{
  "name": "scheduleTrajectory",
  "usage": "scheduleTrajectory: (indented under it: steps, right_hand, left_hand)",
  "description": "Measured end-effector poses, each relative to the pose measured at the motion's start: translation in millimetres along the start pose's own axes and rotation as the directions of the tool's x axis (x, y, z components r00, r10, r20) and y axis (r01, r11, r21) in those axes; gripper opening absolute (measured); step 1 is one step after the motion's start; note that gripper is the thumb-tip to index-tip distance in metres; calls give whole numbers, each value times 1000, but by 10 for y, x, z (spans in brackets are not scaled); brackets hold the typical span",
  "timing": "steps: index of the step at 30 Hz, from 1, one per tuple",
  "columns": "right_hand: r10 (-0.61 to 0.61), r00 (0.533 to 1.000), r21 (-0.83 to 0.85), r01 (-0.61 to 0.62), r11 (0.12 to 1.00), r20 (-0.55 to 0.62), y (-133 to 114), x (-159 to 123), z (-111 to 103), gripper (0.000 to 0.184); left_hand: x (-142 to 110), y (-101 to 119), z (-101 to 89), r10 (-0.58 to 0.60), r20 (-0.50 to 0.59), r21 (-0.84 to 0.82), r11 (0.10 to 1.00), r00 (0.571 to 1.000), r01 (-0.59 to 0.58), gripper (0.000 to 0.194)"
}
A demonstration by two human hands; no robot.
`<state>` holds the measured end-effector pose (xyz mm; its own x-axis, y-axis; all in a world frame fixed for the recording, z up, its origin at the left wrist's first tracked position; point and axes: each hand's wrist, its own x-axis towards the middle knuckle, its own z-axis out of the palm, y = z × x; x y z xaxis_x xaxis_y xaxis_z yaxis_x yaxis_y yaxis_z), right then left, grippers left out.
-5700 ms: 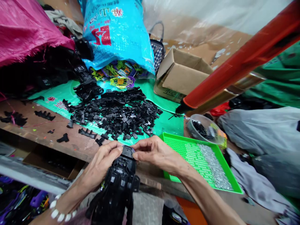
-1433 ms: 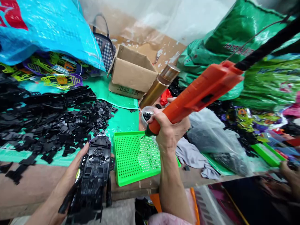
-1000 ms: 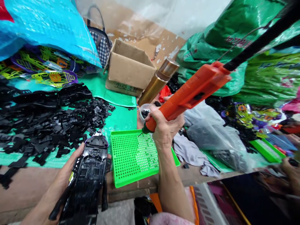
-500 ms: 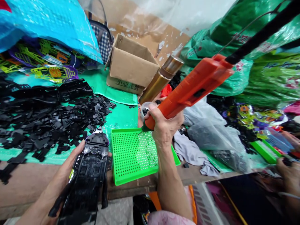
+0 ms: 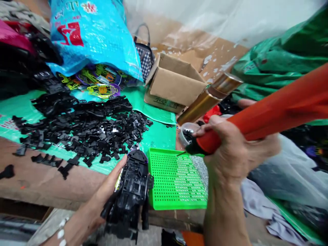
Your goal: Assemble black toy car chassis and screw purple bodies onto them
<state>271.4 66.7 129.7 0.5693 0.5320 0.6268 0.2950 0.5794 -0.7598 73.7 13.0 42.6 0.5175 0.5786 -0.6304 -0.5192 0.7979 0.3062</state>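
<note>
My left hand grips a black plastic toy car chassis from its left side; the fingers beneath it are mostly hidden. A strip of yellow-green shows along the chassis edge. In my right hand is an orange electric screwdriver, fingers wrapped round its body near the black nose. Its thin bit points left, above the green perforated tray; whether a screw sits on the tip I cannot tell. The tray holds small screws toward its right side, partly hidden behind my right hand.
Small black plastic parts are heaped on a green sheet at the left. A blue bag of colourful pieces stands behind them. Farther back are a cardboard box, a gold flask and a clear tub. A grey cloth lies right.
My view has swung left, so the bench items appear farther right. The screwdriver now lies closer to level and nearer the camera. Both hands keep their hold.
</note>
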Motion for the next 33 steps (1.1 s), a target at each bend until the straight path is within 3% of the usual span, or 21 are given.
scheduleTrajectory:
  steps: [4, 7, 10, 15, 20, 28, 31, 33]
  right_hand:
    - [85, 994, 146, -94, 985, 66, -366, -13, 256, 28]
    - [181, 973, 229, -210, 951, 142, -472, -121, 394, 32]
    - [199, 951, 226, -253, 940, 238, -435, -234, 441, 32]
    - [219, 938, 225, -282, 933, 268, -348, -316, 430, 33]
    - [219, 938, 212, -280, 936, 271, -328, -322, 450, 32]
    - [221, 932, 189, -281, 941, 287, -274, -335, 437, 30]
    - [223, 931, 189, -284, 940, 289, -244, -356, 428, 32]
    - [221, 928, 199, -288, 937, 301, -217, -380, 421, 35]
  left_hand:
    - [-12, -47, -18, -165, 10, -76, 983, 986, 165, 53]
    - [21, -44, -28, -182, 36, -48, 982, 983, 184, 56]
    - [94, -16, -58, -123, 50, 0, 992, 991, 123, 57]
    - [175, 3, -131, -193, 144, 33, 981, 970, 191, 57]
    - [175, -49, -186, -123, 44, 37, 992, 991, 121, 57]
    - [206, -17, -172, -128, 140, 40, 992, 982, 123, 50]
    - [178, -17, -125, -143, 125, 33, 990, 982, 140, 54]
    - [183, -23, -139, -87, 97, 48, 995, 991, 82, 54]
